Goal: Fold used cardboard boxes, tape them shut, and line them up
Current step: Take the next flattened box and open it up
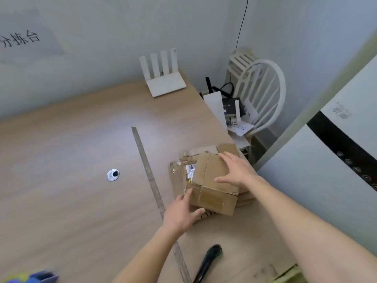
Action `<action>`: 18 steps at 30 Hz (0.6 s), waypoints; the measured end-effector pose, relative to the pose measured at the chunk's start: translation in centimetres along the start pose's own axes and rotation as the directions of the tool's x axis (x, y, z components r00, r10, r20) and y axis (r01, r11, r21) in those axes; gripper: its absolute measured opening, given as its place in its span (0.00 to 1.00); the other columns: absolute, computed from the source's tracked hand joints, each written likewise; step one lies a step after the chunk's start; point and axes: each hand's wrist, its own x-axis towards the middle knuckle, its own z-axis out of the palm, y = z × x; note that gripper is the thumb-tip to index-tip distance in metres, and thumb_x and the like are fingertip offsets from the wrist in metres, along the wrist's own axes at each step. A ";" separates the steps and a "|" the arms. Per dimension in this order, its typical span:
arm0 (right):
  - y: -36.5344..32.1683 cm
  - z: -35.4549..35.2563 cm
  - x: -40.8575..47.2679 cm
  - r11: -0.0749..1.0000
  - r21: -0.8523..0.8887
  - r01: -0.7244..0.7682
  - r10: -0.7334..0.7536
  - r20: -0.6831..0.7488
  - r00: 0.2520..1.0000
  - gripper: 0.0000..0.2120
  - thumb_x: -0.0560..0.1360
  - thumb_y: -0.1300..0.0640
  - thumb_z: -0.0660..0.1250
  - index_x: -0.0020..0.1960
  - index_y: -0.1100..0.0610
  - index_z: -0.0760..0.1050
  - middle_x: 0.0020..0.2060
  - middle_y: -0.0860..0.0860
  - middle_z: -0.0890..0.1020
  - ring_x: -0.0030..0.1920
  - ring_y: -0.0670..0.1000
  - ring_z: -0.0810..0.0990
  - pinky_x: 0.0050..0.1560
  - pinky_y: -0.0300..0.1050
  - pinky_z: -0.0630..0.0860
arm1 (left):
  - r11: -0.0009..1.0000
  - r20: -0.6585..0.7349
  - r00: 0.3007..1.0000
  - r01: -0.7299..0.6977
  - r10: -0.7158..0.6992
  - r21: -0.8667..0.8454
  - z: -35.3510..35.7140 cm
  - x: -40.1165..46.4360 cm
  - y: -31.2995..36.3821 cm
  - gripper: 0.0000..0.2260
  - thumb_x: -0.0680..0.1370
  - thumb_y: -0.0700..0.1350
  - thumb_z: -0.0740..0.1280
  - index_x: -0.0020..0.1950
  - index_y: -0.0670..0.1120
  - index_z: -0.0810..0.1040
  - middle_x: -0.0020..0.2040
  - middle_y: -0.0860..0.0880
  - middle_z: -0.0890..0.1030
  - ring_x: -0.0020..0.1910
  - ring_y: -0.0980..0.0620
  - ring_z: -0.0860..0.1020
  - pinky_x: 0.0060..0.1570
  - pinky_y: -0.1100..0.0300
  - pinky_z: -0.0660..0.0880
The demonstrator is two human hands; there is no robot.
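Wide wooden table (71,152) under you, and a strip of tape (151,174) runs down it, likely your lining-up mark. Just right of it sits a stack of flattened cardboard (175,180), kept near the table's right edge within reach. On top is the folded cardboard box (212,184). Your right hand (236,172) lies flat on its top, fingers spread, apparently pressing the flaps down. Your left hand (181,213) braces the near-left corner, fingers fairly straight, gripping nothing.
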 end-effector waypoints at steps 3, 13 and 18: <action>1.3 0.5 1.8 1.000 0.003 0.010 -0.010 0.032 0.999 0.54 0.67 0.30 0.73 0.82 0.47 0.50 0.81 0.49 0.57 0.80 0.52 0.57 0.79 0.55 0.55 | 0.995 -0.007 0.999 0.051 -0.051 -0.081 1.2 0.8 0.8 0.40 0.77 0.67 0.63 0.82 0.57 0.48 0.74 0.49 0.68 0.68 0.48 0.72 0.58 0.53 0.76; 3.1 2.9 1.0 0.952 0.291 -0.098 0.096 0.020 0.995 0.24 0.74 0.43 0.73 0.65 0.45 0.70 0.63 0.48 0.78 0.61 0.53 0.78 0.62 0.56 0.76 | 0.957 -0.026 0.986 0.154 -0.165 -0.244 3.1 1.3 0.9 0.39 0.75 0.67 0.65 0.81 0.61 0.50 0.75 0.45 0.65 0.68 0.44 0.72 0.61 0.48 0.74; 1.5 1.7 -1.7 0.889 0.453 -0.064 0.067 0.011 0.998 0.10 0.77 0.48 0.71 0.56 0.45 0.74 0.59 0.47 0.81 0.60 0.51 0.78 0.62 0.56 0.76 | 0.947 -0.060 0.987 0.127 -0.151 -0.296 2.4 -0.4 -0.8 0.39 0.74 0.67 0.66 0.80 0.62 0.51 0.73 0.46 0.68 0.68 0.45 0.72 0.62 0.49 0.73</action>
